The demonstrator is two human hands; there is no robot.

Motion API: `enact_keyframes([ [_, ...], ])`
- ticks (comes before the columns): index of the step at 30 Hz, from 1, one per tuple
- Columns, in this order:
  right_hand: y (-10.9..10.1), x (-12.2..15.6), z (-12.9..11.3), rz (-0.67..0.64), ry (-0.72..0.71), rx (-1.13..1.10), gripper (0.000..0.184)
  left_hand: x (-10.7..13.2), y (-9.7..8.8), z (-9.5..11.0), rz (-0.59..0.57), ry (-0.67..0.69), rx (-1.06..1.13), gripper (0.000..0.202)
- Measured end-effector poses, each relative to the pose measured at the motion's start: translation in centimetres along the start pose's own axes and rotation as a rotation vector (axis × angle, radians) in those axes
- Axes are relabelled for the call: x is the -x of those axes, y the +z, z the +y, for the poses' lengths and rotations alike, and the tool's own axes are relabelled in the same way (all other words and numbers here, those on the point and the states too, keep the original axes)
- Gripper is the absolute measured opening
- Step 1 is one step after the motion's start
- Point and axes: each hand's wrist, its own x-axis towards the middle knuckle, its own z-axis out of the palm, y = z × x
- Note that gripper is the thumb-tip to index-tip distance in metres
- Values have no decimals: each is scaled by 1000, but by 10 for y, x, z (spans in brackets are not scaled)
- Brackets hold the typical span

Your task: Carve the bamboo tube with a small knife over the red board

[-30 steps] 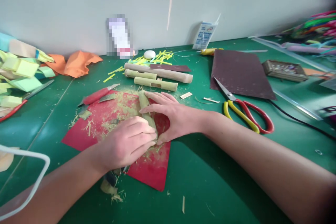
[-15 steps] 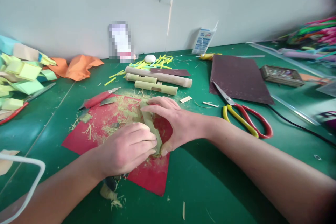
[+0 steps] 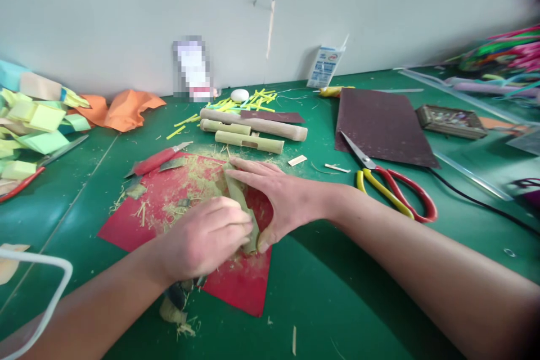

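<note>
A pale green bamboo piece (image 3: 238,196) lies on a red sheet (image 3: 139,215) strewn with shavings. My right hand (image 3: 282,197) is wrapped over it, fingers at its far end and thumb at the near end. My left hand (image 3: 206,239) is closed against the near part of the bamboo; a dark handle (image 3: 176,294) sticks out below the palm, its blade hidden.
Two more bamboo sections (image 3: 248,142) and a wooden stick (image 3: 257,124) lie behind the sheet. A red-handled knife (image 3: 157,159), red and yellow scissors (image 3: 390,185), dark sandpaper (image 3: 377,121), a black cable (image 3: 472,194), coloured paper scraps (image 3: 34,124) and a small tray (image 3: 451,121) surround them.
My right hand lifted slightly, then flattened down over the bamboo again. My left hand shifted a little along the near end. The bamboo turned slightly.
</note>
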Motion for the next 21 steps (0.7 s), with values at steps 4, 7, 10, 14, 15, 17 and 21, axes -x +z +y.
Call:
enact_keyframes([
  [4, 1, -1, -1, 12, 5, -6, 121, 0, 2, -6, 61, -120, -34, 14],
  [7, 1, -1, -4, 3, 4, -4, 122, 0, 2, 4, 11, 13, 12, 14],
  [10, 0, -2, -6, -7, -1, 5, 122, 2, 2, 7, 15, 26, -8, 13],
  [14, 0, -2, -7, -14, 2, 22, 121, 7, 3, -2, 60, -119, -44, 14],
  [15, 0, -2, -6, -16, 6, 25, 121, 7, 3, -3, 46, -124, -35, 15],
  [17, 0, -1, -5, -20, 10, 28, 121, 8, 3, -3, 13, -105, -17, 16],
  [21, 2, 2, -3, -4, -12, 21, 121, 7, 3, -7, 35, -136, -2, 17],
])
